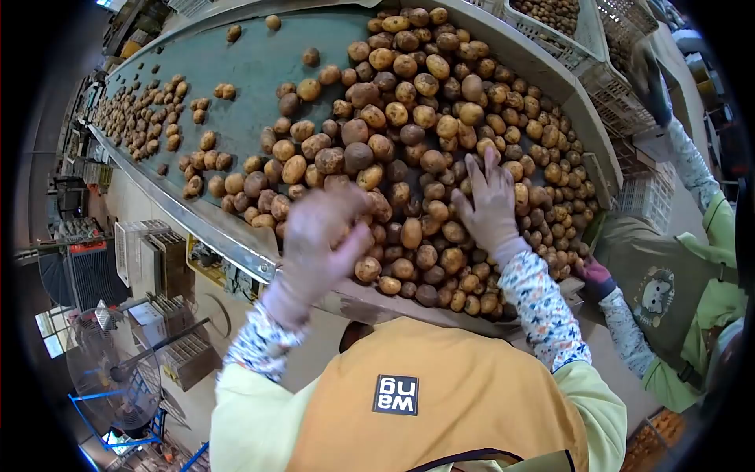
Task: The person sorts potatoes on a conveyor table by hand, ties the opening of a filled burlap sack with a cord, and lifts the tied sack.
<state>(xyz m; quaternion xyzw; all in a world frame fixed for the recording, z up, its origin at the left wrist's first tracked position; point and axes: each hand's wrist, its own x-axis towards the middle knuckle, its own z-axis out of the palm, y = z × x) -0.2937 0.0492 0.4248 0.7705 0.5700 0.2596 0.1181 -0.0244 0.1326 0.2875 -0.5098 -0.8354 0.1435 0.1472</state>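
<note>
A thick heap of potatoes (pixel 425 82), yellowish to dark brown, covers the near end of the sorting conveyor. My right hand (pixel 491 197) lies on the heap with its fingers spread and touching potatoes. My left hand (pixel 318 232) is over the near left side of the heap, blurred by motion. Its thumb and fingers are apart, and I see nothing held between them. Both hands look gloved, with floral sleeves at the wrists.
The green belt (pixel 236 59) carries scattered potatoes at the far left. A metal edge (pixel 212 228) borders it. Crates (pixel 621 102) stand beyond the right side wall. At right, a co-worker in an apron (pixel 653 275) reaches to the heap. A fan (pixel 118 366) stands lower left.
</note>
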